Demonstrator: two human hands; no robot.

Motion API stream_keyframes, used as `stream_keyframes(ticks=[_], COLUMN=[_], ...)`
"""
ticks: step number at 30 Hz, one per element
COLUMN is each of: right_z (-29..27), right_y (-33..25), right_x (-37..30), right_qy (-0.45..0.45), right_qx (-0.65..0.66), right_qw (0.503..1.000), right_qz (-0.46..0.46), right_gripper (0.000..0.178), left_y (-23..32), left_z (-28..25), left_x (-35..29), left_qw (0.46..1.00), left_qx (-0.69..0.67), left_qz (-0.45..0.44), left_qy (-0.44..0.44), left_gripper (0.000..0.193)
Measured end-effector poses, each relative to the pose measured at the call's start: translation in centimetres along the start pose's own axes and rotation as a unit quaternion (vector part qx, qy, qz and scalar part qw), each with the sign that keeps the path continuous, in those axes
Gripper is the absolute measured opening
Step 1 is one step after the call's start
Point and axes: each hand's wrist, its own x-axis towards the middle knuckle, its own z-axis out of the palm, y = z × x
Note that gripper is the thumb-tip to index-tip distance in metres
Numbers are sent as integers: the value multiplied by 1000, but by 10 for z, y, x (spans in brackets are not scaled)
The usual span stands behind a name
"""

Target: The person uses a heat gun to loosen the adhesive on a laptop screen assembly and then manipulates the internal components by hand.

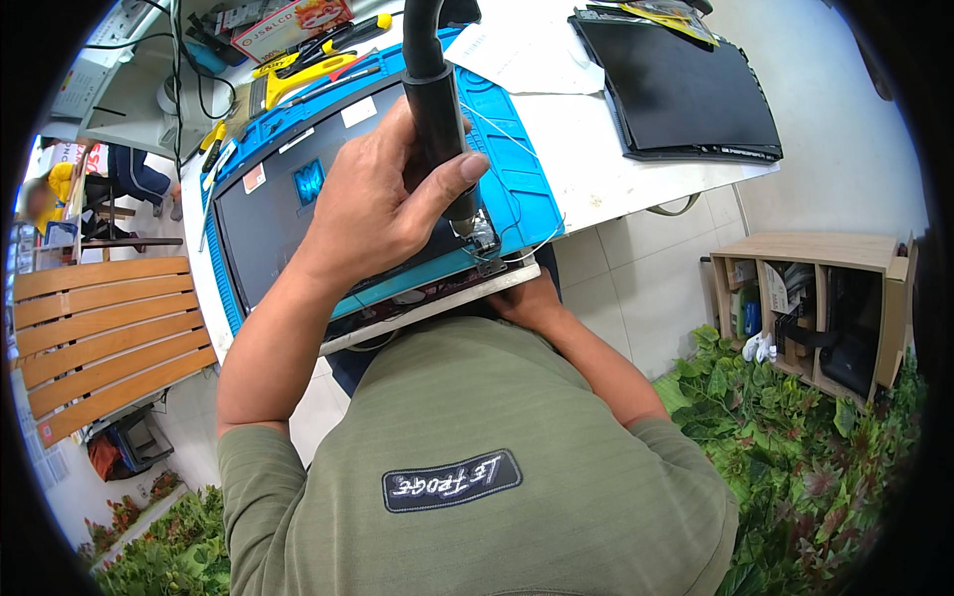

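My left hand (373, 194) is wrapped round the black handle of a hot-air gun (433, 124), thumb along its side. The gun's metal nozzle (463, 226) points down at a small metal hinge piece (484, 241) at the near right corner of a dark flat screen panel (260, 214). That panel, with a shiny blue sticker, lies on a blue work mat (532, 194). My right hand (532, 301) is low at the panel's near edge, below that corner. Its fingers are in shade and mostly hidden by the edge, so their grip does not show.
Black screen panels (681, 84) are stacked on the white table's right side. Yellow-handled tools (308, 77), a brush (256, 96) and a red-and-white box (293, 28) crowd the far left. Thin white cable (512, 134) crosses the mat. A wooden shelf (810, 248) stands right.
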Motion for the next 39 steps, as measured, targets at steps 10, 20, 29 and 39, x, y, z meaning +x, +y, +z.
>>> stream_keyframes(ticks=[10,20,29,39], right_z=[1,0,2,1], right_y=[-1,0,0,0], right_x=[1,0,1,0], right_qy=[12,14,12,6], right_qx=[10,18,19,15], right_qw=[1000,1000,1000,1000], right_qz=[-4,-3,-4,-4], right_gripper=[28,28,28,30], left_y=[4,0,0,-3], left_z=[3,3,0,2], left_x=[2,1,-2,-3], left_qw=[1000,1000,1000,1000], left_qx=[6,5,6,-3], left_qz=[-2,12,1,8], left_qy=[0,3,8,10], left_gripper=[35,36,38,36])
